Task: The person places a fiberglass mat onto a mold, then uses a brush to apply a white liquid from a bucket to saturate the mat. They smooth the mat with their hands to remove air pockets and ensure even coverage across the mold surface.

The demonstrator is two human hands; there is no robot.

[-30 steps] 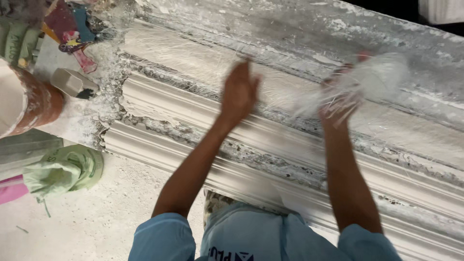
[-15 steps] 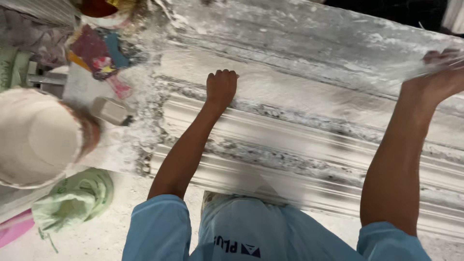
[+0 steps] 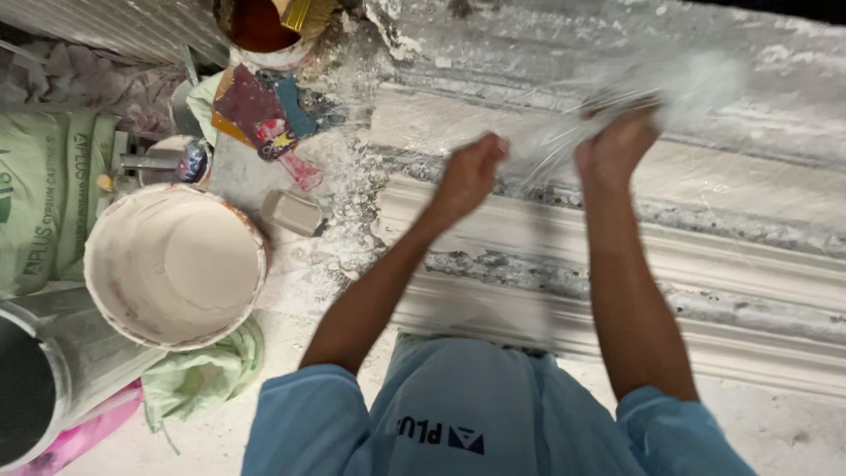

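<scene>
Left hand (image 3: 471,172) fisted, fingers curled tight around one end of a wispy white fibre bundle (image 3: 617,101); right hand (image 3: 617,145) also clenched, gripping the same bundle further along. Bundle stretched between the two fists, then fanning out loose and blurred up and to the right past the right hand. Both hands raised over the long white plaster moulding (image 3: 617,256), not touching it as far as can be told; motion blur hides the finger detail. Moulding ribbed lengthwise, caked with grey-white crust and crumbs, running from mid-frame off the right edge. Left of the moulding: big round bucket (image 3: 172,264) with smooth off-white plaster inside, rim smeared. Just beside it, toward the moulding, a small grey block (image 3: 293,211) on the dusty surface. Above that, a paint-stained rag (image 3: 260,110) in red, blue and yellow, and a brown-stained pot (image 3: 264,26) at the top edge. Green printed sack (image 3: 48,198) at far left, crumpled green cloth (image 3: 198,379) under the bucket, grey cylinder (image 3: 53,379) in the bottom-left corner with something pink beneath it. Light blue shirt (image 3: 476,414) along the bottom edge.
</scene>
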